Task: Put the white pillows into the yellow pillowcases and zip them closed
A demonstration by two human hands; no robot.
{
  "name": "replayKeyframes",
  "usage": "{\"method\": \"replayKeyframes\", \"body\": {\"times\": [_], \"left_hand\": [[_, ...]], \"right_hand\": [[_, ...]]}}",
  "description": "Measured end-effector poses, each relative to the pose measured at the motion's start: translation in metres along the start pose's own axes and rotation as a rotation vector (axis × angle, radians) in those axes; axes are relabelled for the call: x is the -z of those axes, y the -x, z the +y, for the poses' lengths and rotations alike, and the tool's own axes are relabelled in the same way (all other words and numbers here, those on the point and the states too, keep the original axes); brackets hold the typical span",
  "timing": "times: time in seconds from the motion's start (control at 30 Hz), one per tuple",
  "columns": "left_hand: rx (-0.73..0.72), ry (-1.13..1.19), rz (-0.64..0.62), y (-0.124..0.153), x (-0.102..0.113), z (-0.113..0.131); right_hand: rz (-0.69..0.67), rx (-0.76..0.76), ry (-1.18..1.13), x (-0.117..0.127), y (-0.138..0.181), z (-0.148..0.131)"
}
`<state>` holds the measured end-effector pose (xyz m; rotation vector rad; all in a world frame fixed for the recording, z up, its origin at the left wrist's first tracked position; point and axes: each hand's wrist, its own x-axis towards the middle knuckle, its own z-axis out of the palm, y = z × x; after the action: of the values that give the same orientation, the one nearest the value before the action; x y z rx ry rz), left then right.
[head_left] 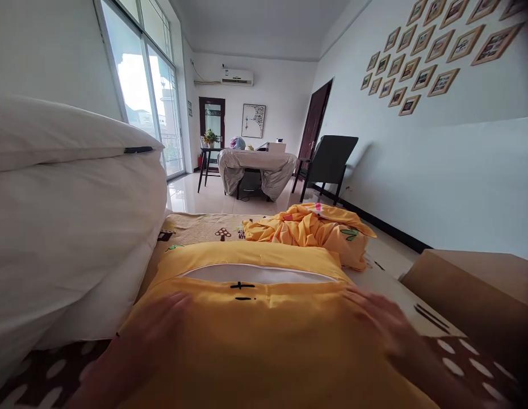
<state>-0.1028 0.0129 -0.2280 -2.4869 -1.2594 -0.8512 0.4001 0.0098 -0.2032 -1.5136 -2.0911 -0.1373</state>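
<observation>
In front of me lies a pillow in a yellow pillowcase point(268, 341). A long slit across its far part gapes, and the white pillow point(255, 272) inside shows through. Black marks are printed just below the slit. On the left side of the pillowcase rests my left hand point(157, 318), its fingers stretched flat and somewhat blurred. My right hand point(377, 315) lies along the right side, fingers extended towards the slit's right end. Neither hand has cloth visibly gripped. Beyond the pillow is a crumpled heap of yellow-orange patterned cloth point(310, 230).
Large white pillows point(76, 216) are piled at the left. A cardboard box point(472, 295) stands on the right. Everything near me lies on a patterned blanket point(196, 227). Farther off are a dark chair point(334, 159) and a cloth-draped table point(264, 159).
</observation>
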Motion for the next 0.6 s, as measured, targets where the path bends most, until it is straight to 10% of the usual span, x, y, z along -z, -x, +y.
{"method": "replayKeyframes", "body": {"times": [0.2, 0.37, 0.6], "left_hand": [[-0.087, 0.136, -0.272, -0.108, -0.023, 0.029], [-0.103, 0.146, -0.372, -0.108, -0.015, 0.017], [-0.014, 0.165, -0.123, -0.107, -0.053, 0.011]], "right_hand": [[-0.376, 0.193, -0.136, -0.020, -0.082, -0.065], [-0.556, 0.235, -0.192, -0.014, -0.095, -0.060], [-0.498, 0.187, -0.111, -0.030, -0.104, -0.057]]}}
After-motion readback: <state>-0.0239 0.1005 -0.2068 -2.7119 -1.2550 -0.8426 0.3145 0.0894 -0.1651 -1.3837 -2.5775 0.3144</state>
